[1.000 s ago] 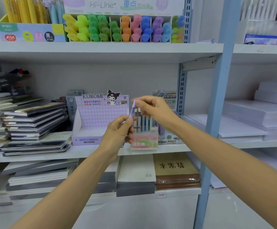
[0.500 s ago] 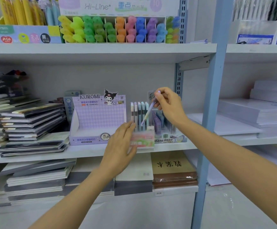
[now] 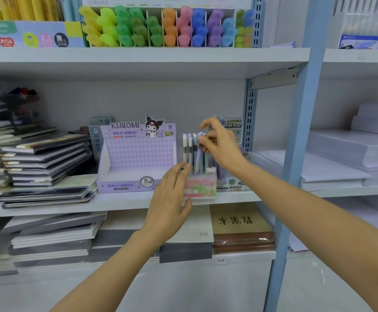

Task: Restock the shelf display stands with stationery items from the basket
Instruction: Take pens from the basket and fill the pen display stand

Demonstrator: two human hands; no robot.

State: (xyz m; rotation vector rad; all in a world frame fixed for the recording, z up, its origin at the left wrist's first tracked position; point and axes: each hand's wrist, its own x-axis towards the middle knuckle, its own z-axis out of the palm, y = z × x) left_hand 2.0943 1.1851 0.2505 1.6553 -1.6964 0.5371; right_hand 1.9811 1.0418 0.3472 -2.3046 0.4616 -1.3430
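Shelving is the largest hazard. The white shelf board [image 3: 125, 202] ends in a front edge directly below the grip, and the stand could be tipped over it if the pen is pressed down askew. Open room is judged ample above the grip, up to the underside of the next shelf, and back toward the person. A pale blue metal upright [image 3: 296, 154] stands to the right of the grip, apart from the wrist.

Left of the grip, the purple cardboard Kuromi display box [image 3: 136, 158] sits just beside the clear plastic pen stand with a pink-and-green label [image 3: 202, 188], so little sideways room is left there. A green-labelled lead display [image 3: 232, 183] crowds in behind and to the right.

The stand is steadied by the left hand [image 3: 172, 199], whose straight fingers are laid against its left face, not curled round it. A lilac plastic pen [image 3: 197, 156] is pinched near its cap by the right hand [image 3: 220, 146]. It is tilted, with its lower end already among the upright pastel pens [image 3: 189, 147] in the stand. These neighbours could be knocked aslant by a sideways sweep. The tip could catch on a divider, though none can be made out.
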